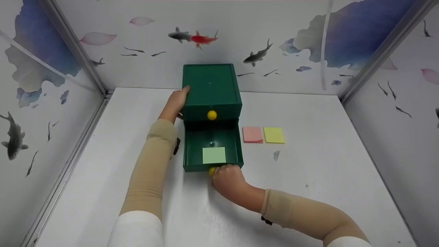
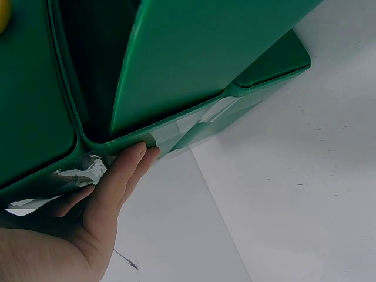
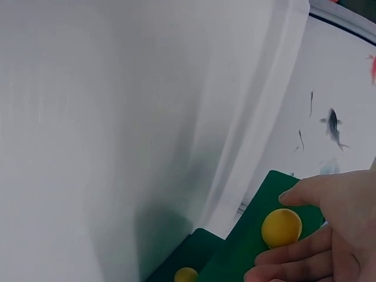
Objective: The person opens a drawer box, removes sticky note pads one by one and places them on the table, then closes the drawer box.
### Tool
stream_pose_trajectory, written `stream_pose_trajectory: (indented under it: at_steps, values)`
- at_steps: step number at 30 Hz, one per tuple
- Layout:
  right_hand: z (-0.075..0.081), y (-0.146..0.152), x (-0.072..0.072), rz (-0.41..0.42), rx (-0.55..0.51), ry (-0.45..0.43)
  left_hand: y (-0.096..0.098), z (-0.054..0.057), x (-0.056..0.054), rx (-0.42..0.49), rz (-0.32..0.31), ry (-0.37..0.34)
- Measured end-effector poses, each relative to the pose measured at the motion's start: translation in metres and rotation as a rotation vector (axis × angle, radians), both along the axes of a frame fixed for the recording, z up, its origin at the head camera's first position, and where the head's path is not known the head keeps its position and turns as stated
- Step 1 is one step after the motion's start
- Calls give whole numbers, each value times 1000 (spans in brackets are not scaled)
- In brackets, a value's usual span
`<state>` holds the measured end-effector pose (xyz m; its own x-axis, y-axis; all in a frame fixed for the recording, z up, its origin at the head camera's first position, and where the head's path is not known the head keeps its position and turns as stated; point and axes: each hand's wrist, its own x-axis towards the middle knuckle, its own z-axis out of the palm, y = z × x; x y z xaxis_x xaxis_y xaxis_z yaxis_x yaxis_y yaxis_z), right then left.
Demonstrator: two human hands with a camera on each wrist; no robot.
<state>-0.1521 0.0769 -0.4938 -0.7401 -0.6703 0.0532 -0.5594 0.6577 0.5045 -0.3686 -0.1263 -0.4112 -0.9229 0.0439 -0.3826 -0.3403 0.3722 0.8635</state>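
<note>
A green two-drawer box (image 1: 211, 85) stands against the back wall, its lower drawer (image 1: 192, 144) pulled out and its upper one closed. Inside the lower drawer lies a pale green sticky note pad (image 1: 214, 155). My left hand (image 1: 177, 101) rests along the box's left side; in the left wrist view its fingers (image 2: 117, 176) lie nearly straight against the taped edge. At the drawer front is my right hand (image 1: 229, 180), beside the lower yellow knob (image 3: 282, 228). In the right wrist view that knob sits between thumb and fingers, with a gap below the thumb.
On the white table (image 1: 308, 154), right of the box, a pink sticky note pad (image 1: 252, 134) and a yellow one (image 1: 274, 135) lie side by side. Another yellow knob (image 1: 212, 115) sticks out from the upper drawer. White panels printed with fish enclose the table.
</note>
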Motion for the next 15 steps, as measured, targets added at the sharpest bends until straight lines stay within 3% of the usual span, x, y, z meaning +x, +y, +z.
stream_pose_trajectory:
  at_steps: [7,15]
  values:
    - [16,5,8,40,-218,34,0,1,2,-6,-1,8]
    - [38,9,4,53,-321,90,2,5,3,-9,12,-5]
